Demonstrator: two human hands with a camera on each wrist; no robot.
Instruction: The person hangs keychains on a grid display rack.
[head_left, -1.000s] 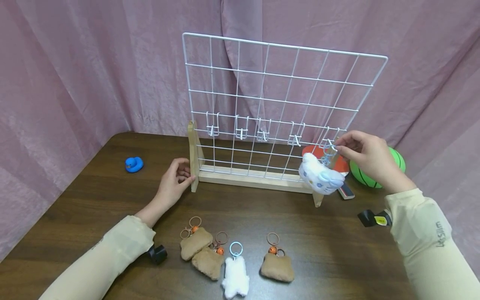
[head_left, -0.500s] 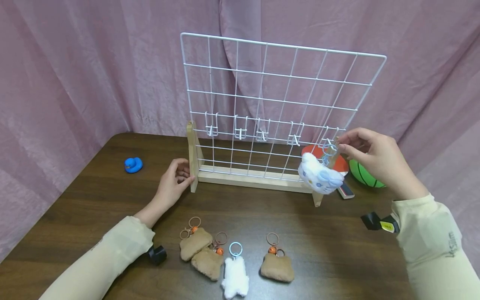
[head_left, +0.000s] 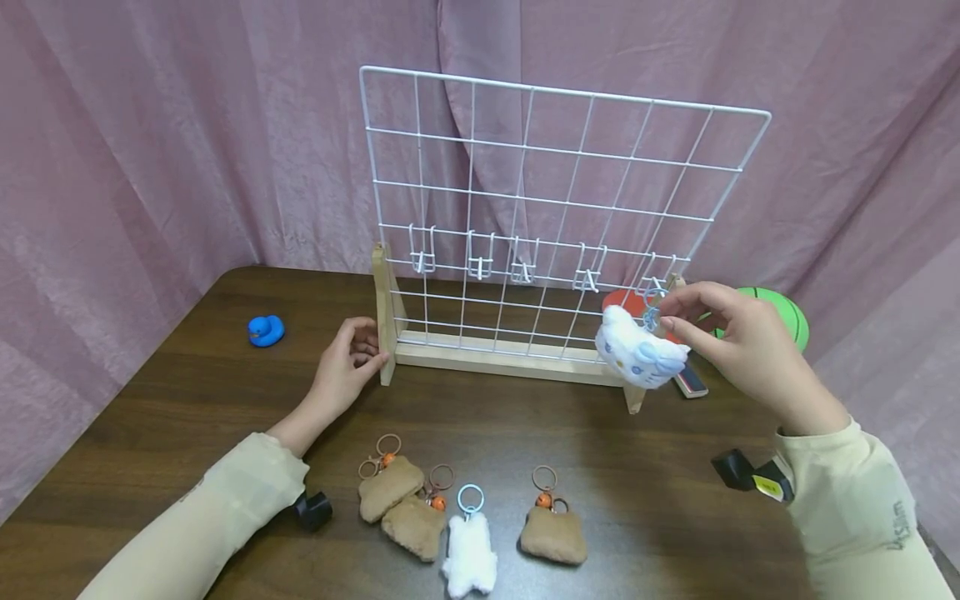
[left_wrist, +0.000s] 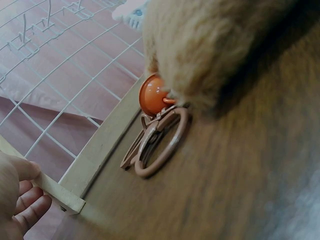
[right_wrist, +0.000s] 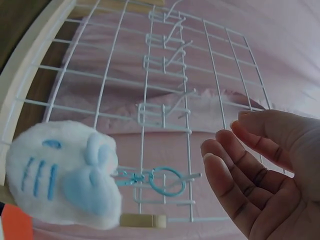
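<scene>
The right hand [head_left: 738, 346], right of centre, is released, its fingers loosely bent just beside a white-and-blue plush cat-head keychain [head_left: 641, 350], whose blue ring [right_wrist: 169, 194] hangs on a hook [right_wrist: 194, 176] of the white wire grid [head_left: 566, 87]. Left of centre, the left hand [head_left: 345, 358] grips a pale wooden upright [head_left: 386, 312]. Three brown plush keychains [head_left: 553, 535] lie on the dark wooden bench [head_left: 615, 492], lower centre.

1. We see white plush head [right_wrist: 62, 175], pale-blue details, blue stripes.
2. We note white wire grid [head_left: 525, 198], pink curtain [head_left: 225, 150].
3. Brown charms [head_left: 553, 536], orange bells [head_left: 543, 500].
4. Blue duck [head_left: 266, 331]; green ball [head_left: 783, 312], black lines.
</scene>
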